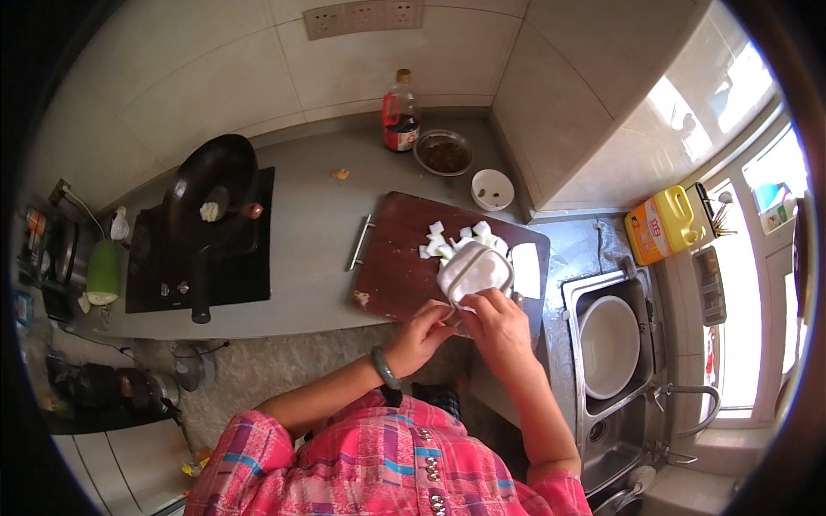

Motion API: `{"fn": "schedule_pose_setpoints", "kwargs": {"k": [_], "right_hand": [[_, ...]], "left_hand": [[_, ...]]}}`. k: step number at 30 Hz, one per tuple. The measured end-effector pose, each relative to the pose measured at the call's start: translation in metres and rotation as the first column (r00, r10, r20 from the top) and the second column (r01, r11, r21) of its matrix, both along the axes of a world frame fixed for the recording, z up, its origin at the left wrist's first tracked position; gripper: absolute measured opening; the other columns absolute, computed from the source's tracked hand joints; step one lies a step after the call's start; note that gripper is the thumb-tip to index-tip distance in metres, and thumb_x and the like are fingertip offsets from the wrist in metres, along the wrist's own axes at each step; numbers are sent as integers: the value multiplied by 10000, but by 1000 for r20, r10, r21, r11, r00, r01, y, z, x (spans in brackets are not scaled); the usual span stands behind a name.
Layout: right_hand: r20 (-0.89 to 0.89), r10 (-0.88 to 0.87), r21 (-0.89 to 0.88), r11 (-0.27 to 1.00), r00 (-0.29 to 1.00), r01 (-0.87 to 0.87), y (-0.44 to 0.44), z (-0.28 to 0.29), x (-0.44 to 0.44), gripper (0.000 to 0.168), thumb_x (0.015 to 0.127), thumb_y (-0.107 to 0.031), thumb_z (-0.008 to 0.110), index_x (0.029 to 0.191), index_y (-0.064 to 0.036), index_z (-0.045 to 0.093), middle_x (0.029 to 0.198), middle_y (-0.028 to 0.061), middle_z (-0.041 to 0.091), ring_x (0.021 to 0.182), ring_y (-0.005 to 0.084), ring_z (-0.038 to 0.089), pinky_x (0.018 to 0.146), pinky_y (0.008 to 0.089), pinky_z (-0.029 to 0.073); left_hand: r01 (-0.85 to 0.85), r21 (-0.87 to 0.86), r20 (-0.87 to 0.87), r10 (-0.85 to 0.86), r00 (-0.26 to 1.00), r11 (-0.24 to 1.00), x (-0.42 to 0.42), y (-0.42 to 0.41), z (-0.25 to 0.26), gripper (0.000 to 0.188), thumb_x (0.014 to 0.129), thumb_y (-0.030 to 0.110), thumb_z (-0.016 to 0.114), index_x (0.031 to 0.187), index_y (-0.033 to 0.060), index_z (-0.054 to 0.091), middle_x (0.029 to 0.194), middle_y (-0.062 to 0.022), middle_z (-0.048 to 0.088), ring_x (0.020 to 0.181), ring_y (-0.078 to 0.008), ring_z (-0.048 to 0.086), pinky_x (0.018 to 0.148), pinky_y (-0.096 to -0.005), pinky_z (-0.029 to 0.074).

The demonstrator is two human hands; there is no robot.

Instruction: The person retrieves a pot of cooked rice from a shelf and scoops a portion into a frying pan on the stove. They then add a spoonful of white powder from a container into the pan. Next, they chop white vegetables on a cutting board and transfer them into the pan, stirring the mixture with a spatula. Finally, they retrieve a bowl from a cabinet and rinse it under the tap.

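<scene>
A white rectangular plastic container with a pale rim and white contents is over the brown cutting board. The fingers of my right hand are bent onto its near edge. My left hand, with a dark bracelet at the wrist, pinches at the container's near end; the fingertips hide the exact grip. White cut chunks lie on the board behind the container, which partly covers them. Right of it lies a knife with a broad pale blade, its handle partly hidden by my right hand.
A black wok sits on the cooktop at left, near a green gourd. Behind the board stand a bottle of dark sauce, a metal bowl and a white bowl. At right, a basin occupies the sink.
</scene>
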State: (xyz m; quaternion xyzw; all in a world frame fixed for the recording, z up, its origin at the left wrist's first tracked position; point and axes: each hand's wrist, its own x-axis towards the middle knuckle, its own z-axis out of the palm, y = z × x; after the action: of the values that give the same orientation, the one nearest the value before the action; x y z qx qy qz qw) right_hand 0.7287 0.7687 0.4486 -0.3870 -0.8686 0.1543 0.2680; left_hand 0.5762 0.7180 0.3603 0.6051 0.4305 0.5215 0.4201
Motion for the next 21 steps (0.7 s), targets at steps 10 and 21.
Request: {"fn": "schedule_pose_setpoints", "kwargs": {"k": [10,21], "right_hand": [[-111,132,70,990,985,-125,-13,6,-89,132,745,-67,640,874,-63,612,704,90,552,616,273,552,554,367,448],[-80,450,239,875,889,-421,8,1,-140,193,697,-36,655,881,-56,600,733,68,558,668,248,558,609,350,442]], "left_hand": [[-273,-95,19,276,961,957,-85,-76,9,259,834,-11,575,1078,-30,491,990,-101,516,807,-163,554,689,-264,467],[-567,-118,-89,560,824,816,-97,-112,24,265,842,1,569,1085,-45,473,968,-114,505,763,-174,567,671,-261,461]]}}
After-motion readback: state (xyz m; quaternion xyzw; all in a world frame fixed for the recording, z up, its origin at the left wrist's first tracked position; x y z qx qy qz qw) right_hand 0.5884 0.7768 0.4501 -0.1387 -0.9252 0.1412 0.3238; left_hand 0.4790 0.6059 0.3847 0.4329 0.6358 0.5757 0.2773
